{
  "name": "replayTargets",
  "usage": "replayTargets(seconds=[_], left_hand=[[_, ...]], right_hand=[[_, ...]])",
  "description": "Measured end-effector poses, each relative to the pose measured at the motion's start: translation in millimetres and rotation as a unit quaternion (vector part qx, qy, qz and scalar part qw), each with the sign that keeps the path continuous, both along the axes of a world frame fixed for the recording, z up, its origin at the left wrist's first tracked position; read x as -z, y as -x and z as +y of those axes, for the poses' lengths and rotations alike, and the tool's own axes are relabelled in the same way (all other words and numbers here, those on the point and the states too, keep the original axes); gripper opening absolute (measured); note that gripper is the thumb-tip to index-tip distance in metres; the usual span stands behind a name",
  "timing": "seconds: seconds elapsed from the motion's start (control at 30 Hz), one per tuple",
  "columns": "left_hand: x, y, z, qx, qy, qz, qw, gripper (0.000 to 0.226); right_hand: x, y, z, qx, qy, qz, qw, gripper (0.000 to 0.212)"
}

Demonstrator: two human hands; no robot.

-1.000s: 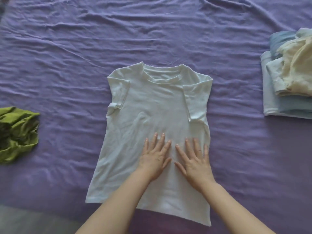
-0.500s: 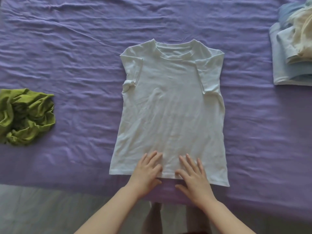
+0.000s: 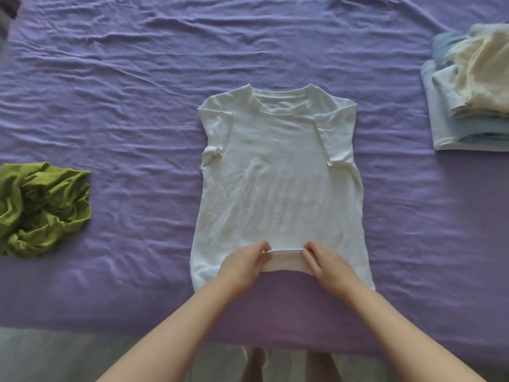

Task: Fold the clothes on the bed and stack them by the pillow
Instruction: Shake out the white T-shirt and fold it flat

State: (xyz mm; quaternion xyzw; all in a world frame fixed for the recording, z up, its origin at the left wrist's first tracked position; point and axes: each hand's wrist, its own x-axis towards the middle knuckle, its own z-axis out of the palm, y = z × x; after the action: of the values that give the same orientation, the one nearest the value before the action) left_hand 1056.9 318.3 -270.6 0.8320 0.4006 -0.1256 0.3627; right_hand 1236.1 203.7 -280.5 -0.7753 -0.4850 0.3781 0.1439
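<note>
A white T-shirt (image 3: 278,175) lies flat in the middle of the purple bed sheet (image 3: 137,92), collar away from me and both sleeves folded inward. My left hand (image 3: 245,260) and my right hand (image 3: 323,261) pinch the middle of its bottom hem, side by side, and have turned a short strip of the hem up onto the shirt. A crumpled green garment (image 3: 44,208) sits on the sheet at the left. A stack of folded pale blue and cream clothes (image 3: 473,92) rests at the right edge. No pillow is in view.
The bed's near edge (image 3: 110,323) runs across the bottom, with grey floor (image 3: 68,357) below it and a person's legs (image 3: 289,365) standing there. Wrinkled sheet spreads behind the shirt and on both sides of it.
My hands slid down the shirt from its lower middle to the hem, went from flat palms to a pinch, and lifted the hem's middle upward.
</note>
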Motion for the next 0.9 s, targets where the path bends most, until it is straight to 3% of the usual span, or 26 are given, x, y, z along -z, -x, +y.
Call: replayTargets(seconds=[0.13,0.23,0.4,0.5,0.6,0.67,0.73,0.83,0.9], left_hand=[[-13.1,-40.5,47.4,-0.026,-0.024,0.02,0.999,0.024],[-26.5,-56.8,83.8,-0.007,-0.033,0.03,0.999,0.035],[-47.7,-80.5,140.2,0.037,0.014,0.054,0.998,0.024],[-56.4,-96.2,170.2,-0.045,0.051,0.008,0.998,0.022],[-63.1,-111.2,199.2,-0.128,0.129,-0.046,0.982,0.017],[-61.0,-118.0,218.6,-0.141,0.123,-0.036,0.982,0.014],[-51.4,-121.1,237.8,-0.136,0.066,0.019,0.988,0.011],[-30.9,-123.2,259.8,-0.153,0.006,0.115,0.981,0.01],[-20.9,-127.2,272.5,-0.193,0.032,0.091,0.976,0.013]], right_hand=[[-11.1,-29.8,43.2,-0.006,-0.039,-0.035,0.999,0.029],[-21.5,-58.1,71.2,-0.068,-0.018,-0.047,0.996,0.038],[-36.5,-125.2,118.6,-0.131,-0.053,-0.019,0.99,0.009],[-48.8,-158.0,148.8,-0.018,-0.069,0.064,0.995,0.006],[-56.7,-181.4,181.2,0.087,-0.052,0.179,0.979,0.006],[-57.3,-190.9,201.1,0.121,-0.046,0.2,0.971,0.002],[-49.5,-194.5,216.3,0.135,-0.032,0.165,0.977,0.003],[-28.4,-191.0,226.5,0.126,-0.006,0.043,0.991,0.008],[-19.8,-188.9,231.8,0.16,-0.021,0.02,0.987,0.008]])
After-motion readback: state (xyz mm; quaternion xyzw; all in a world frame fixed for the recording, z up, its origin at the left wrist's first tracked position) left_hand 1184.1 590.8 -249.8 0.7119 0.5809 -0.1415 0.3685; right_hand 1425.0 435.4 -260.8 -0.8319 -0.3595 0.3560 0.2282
